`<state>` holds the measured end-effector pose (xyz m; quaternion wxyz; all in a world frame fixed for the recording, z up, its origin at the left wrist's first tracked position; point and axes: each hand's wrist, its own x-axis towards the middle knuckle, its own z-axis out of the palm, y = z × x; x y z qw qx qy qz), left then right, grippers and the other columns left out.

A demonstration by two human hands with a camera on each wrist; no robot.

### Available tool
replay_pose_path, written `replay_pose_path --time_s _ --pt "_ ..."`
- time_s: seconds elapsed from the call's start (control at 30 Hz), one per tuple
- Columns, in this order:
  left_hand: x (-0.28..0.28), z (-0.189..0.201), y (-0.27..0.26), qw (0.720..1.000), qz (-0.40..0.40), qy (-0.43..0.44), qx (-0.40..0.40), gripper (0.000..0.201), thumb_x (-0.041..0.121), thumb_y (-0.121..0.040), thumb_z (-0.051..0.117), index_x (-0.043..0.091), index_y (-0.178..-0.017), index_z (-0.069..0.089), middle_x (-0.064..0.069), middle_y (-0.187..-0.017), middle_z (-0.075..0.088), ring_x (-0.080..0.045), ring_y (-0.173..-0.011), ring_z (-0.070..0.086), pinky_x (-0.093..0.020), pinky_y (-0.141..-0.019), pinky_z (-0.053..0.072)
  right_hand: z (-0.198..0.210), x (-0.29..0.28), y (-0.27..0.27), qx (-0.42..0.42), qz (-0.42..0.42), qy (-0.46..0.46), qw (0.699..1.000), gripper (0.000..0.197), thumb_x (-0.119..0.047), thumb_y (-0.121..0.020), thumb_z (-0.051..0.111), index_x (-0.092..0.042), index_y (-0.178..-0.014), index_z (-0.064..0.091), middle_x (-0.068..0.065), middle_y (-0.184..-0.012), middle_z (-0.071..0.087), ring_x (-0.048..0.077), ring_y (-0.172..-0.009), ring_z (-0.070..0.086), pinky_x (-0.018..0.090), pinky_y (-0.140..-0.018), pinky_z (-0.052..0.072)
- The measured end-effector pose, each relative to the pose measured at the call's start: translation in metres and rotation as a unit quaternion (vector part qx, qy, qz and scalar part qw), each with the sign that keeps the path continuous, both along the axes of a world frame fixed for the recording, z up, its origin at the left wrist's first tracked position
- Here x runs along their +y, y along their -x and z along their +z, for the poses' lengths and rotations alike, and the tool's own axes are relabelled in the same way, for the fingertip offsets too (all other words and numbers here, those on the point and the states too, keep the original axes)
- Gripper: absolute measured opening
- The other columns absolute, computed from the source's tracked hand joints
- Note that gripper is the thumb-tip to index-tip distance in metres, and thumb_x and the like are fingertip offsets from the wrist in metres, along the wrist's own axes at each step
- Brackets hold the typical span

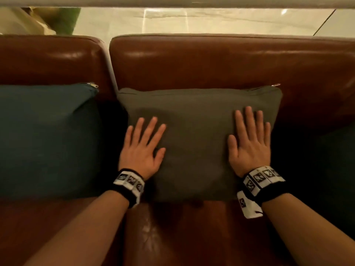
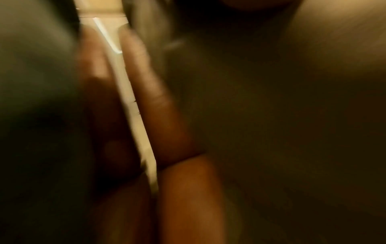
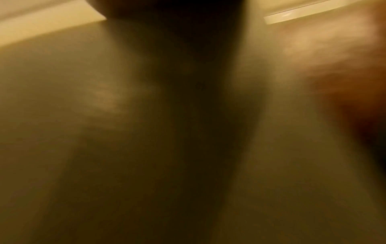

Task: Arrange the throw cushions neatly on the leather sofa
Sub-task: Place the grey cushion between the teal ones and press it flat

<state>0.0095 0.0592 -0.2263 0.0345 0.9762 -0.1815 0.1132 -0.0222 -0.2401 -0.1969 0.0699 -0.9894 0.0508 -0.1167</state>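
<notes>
Two square fabric throw cushions are plainly seen: one grey-green fabric cushion (image 1: 199,120) and one dark teal fabric cushion (image 1: 44,135). A possible third at the far right is too dark to be confirmed. Two brown leather back cushions (image 1: 221,62) are counted on one brown leather sofa (image 1: 192,237). Two bare hands are shown, left hand (image 1: 141,150) and right hand (image 1: 249,144), and two marker-printed wristbands (image 1: 128,184) are worn.

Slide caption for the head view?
Left hand and right hand press flat on grey-green fabric cushion against brown leather sofa.
</notes>
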Motion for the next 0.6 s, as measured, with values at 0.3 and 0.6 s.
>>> replay_pose_path --time_s 0.3,0.6 --pt "-0.041 0.019 0.04 0.994 0.001 0.108 -0.022 0.074 0.039 -0.092 0.037 0.024 -0.156 0.004 -0.01 -0.163 0.005 -0.033 -0.151 -0.004 -0.047 -0.122 -0.001 0.018 0.033 0.026 -0.099 0.058 -0.047 0.992 0.063 -0.04 -0.099 0.029 -0.019 -0.156 0.011 0.005 -0.164 0.006 0.029 -0.152 0.001 0.052 -0.121 0.005" --pt "-0.031 -0.003 0.024 1.0 0.012 0.013 0.021 0.075 0.049 -0.091 0.04 0.027 -0.155 0.008 0.007 -0.162 0.005 -0.03 -0.149 0.012 -0.051 -0.121 0.005 -0.012 -0.007 0.034 0.024 0.011 0.008 1.0 0.063 -0.045 -0.098 0.026 -0.031 -0.156 0.006 -0.003 -0.164 0.006 0.022 -0.152 0.0 0.053 -0.121 0.007"
